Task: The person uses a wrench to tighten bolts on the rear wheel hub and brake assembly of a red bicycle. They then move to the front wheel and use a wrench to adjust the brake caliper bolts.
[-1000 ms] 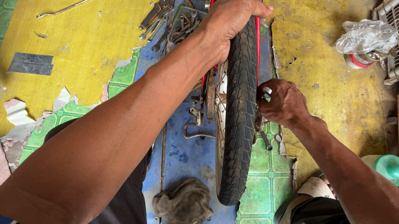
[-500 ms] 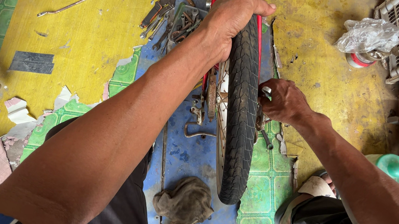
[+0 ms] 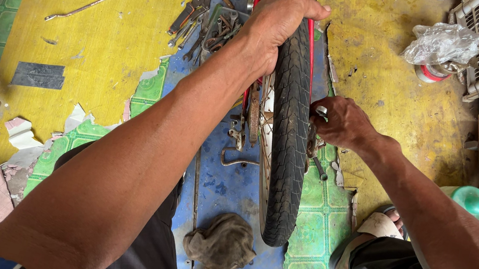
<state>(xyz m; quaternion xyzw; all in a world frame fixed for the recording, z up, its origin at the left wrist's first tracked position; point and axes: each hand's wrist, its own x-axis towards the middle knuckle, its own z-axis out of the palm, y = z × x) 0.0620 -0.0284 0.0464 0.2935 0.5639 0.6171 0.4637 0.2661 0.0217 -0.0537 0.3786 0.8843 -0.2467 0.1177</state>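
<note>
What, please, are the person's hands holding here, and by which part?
The left hand grips the black bicycle tyre over its tread. The right hand holds a small metal tool beside the wheel; which part it grips is hidden.

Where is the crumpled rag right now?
In the head view, the crumpled rag lies on the blue floor patch, low and centre, just left of the bicycle tyre and its lower end, between the person's knees.
</note>
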